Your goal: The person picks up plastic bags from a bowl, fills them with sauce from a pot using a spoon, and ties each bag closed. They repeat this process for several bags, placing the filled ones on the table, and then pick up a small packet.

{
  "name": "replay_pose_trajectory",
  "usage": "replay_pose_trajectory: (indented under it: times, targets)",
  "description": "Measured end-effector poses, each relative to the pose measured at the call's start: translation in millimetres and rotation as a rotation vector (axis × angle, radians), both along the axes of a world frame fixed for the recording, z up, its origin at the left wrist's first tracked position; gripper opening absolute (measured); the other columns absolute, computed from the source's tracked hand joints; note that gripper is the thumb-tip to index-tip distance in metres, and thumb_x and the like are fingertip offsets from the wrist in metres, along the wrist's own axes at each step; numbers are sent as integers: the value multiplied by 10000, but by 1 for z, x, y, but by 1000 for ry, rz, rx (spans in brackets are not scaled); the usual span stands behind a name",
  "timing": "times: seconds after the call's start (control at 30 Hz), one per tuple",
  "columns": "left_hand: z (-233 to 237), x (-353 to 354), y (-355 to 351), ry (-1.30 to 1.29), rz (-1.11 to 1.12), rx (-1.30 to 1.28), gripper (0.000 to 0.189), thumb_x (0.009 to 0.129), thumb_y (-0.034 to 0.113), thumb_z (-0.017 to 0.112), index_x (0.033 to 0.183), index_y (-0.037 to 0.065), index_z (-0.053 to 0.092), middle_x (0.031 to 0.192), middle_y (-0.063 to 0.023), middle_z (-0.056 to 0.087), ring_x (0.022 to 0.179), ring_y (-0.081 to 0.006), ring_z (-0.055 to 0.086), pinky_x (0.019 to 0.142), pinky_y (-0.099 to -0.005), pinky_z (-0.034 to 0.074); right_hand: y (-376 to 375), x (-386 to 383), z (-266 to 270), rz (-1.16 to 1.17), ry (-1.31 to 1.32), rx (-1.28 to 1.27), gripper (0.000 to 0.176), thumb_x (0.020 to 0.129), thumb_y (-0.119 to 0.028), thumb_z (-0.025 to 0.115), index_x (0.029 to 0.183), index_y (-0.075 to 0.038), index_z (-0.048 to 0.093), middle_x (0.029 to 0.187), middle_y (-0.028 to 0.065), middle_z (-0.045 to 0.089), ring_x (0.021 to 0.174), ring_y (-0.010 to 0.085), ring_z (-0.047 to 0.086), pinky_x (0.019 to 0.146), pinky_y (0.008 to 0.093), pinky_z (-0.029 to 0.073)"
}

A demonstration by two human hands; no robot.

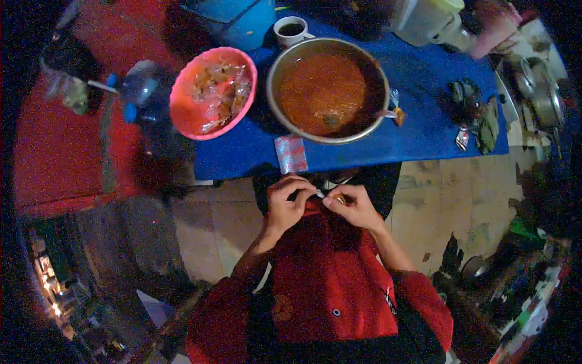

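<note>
Above my lap, my left hand pinches the clear, whitish end of a small plastic bag. My right hand is closed around the rest of the bag, where a bit of orange-brown filling shows between the fingers. Just beyond, on the blue-covered table, stands a wide metal basin of reddish-orange sauce, with a spoon handle leaning at its right rim. Near that rim lies another small bag with orange filling. A red-and-whitish packet rests at the table's front edge.
Left of the basin is a pink bowl holding clear plastic bags. Behind are a cup of dark liquid and a blue bucket. A pitcher stands back right; dark bundled items lie at the right end. Bottles are at left.
</note>
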State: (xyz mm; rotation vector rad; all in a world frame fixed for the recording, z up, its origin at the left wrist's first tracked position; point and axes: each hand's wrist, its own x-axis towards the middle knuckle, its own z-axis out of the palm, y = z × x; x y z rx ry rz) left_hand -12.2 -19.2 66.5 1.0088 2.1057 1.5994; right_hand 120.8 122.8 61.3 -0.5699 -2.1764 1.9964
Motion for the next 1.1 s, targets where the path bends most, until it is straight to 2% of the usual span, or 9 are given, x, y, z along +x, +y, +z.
replay_pose_trajectory:
  times: [0.13,0.27,0.4,0.43,0.53,0.6,0.67,0.87,1.1]
  targets:
    - [-4,-12,1,186,-49,14,174,739,-8,687,907,34,676,911,-102,663,871,-263,628,790,-344,495,49,7,7,-75,-67,138,152,813,-177,705,836,-29,678,721,50,653,664,108,578,626,275,472]
    - [-18,-49,-14,548,-58,-328,355,752,138,710,1094,74,642,1165,-96,606,1168,-304,513,1024,-468,332,118,12,-5,-609,61,400,176,804,-147,697,904,-8,661,1032,143,652,978,231,604,874,359,462]
    - [-55,-65,-18,609,-87,-370,232,758,131,695,982,71,700,1211,-85,600,1217,-296,487,1030,-469,320,104,-15,-8,-650,162,995,141,798,-116,691,870,-1,654,1231,196,521,1149,338,485,977,432,374]
    - [-57,-63,-16,595,-58,-343,151,771,112,676,909,64,716,1179,-86,614,1209,-283,496,1004,-464,347,89,-18,-22,-508,218,865,134,779,-105,702,861,-10,655,1275,212,485,1203,383,440,1012,458,340]
    - [-50,-46,-3,564,88,-229,118,784,92,656,878,49,713,1119,-92,634,1173,-282,520,989,-452,362,27,-35,-49,-58,351,779,184,721,-131,747,824,-11,655,1228,211,518,1180,383,471,986,463,386]
    - [-42,-40,4,646,72,-200,111,805,83,636,882,31,695,1050,-101,650,1110,-295,554,967,-432,385,1,-45,-59,67,309,771,256,728,-136,688,962,-32,667,1251,185,514,1191,364,469,974,446,401]
    - [-50,-31,3,404,113,-147,114,819,87,625,897,21,676,1008,-106,660,1050,-309,583,942,-416,409,-10,-51,-59,89,273,1055,270,777,-144,599,1013,-26,660,1256,164,513,1179,345,471,960,427,400]
    - [-54,-23,2,420,87,-185,127,843,108,594,927,36,656,1017,-111,660,1043,-300,588,978,-424,386,-9,-58,-52,217,120,1195,280,750,-210,586,966,-60,682,1283,126,519,1012,293,511,868,392,445]
    - [-34,-31,-8,440,-180,-255,363,767,68,552,1120,70,637,1263,-108,563,1281,-299,430,1103,-504,203,-13,-51,-76,23,80,833,175,721,-186,656,835,-62,704,1072,109,626,898,297,563,801,407,490]
